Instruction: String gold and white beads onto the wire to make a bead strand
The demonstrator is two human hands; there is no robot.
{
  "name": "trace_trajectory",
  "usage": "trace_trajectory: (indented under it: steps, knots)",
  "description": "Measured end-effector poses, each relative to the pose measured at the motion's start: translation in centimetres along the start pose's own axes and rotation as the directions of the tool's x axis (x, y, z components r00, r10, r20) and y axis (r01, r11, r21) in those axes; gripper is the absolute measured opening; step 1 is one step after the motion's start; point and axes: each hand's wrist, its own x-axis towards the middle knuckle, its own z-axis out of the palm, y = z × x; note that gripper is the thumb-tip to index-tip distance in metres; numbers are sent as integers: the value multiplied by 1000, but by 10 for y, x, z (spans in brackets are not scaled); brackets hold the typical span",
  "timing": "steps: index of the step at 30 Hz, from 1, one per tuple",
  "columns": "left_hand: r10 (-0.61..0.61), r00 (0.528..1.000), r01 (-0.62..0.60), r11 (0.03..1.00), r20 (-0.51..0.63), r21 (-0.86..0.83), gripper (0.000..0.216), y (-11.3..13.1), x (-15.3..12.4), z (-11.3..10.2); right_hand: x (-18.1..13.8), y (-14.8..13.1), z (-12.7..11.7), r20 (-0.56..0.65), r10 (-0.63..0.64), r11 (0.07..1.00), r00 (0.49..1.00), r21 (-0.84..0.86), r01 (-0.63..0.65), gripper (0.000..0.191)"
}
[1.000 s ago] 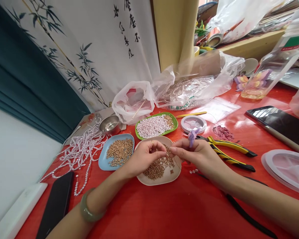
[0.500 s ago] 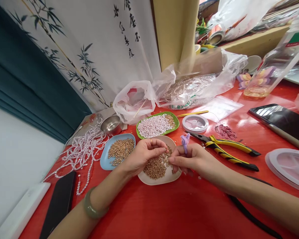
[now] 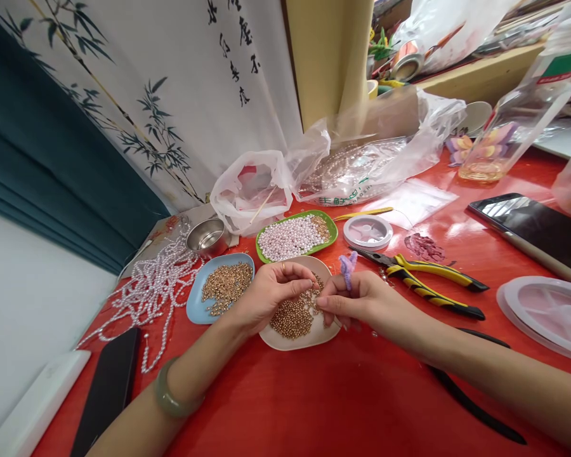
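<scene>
My left hand [image 3: 271,298] hovers over a beige dish [image 3: 292,341] of small gold beads, fingers curled with thumb and forefinger pinched on a tiny bead I can barely see. My right hand [image 3: 361,304] meets it fingertip to fingertip above the same dish. Its fingers are closed around a purple fuzzy pipe-cleaner piece [image 3: 347,266] that sticks up from the fist; a thin thread may run from it, too fine to make out. A green bangle [image 3: 169,398] circles my left wrist.
On the red table [image 3: 314,406]: a blue dish of gold beads [image 3: 221,293], a green dish of pearls [image 3: 295,236], pearl strands [image 3: 157,285], a steel cup [image 3: 209,238], yellow pliers [image 3: 423,282], a thread spool [image 3: 367,231], plastic bags [image 3: 352,165], two phones [image 3: 535,231] [image 3: 107,387], a bottle [image 3: 514,127].
Both hands have drifted slightly left and closer together over the beige dish. The right hand with the purple piece came away from the pliers toward the left hand's fingertips.
</scene>
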Motion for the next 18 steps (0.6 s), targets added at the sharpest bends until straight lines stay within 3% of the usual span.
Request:
trace_trajectory:
  steps: [11,18]
  knots:
    - [13,1000,-13,1000,-4,17,9,5,-1,2,2,4,0,-11,-28,1000,1000,-6,28,20]
    - [98,995,-101,978,30,180,14,12,-2,-1,1,6,-2,-67,-12,999,998,-53,9,19]
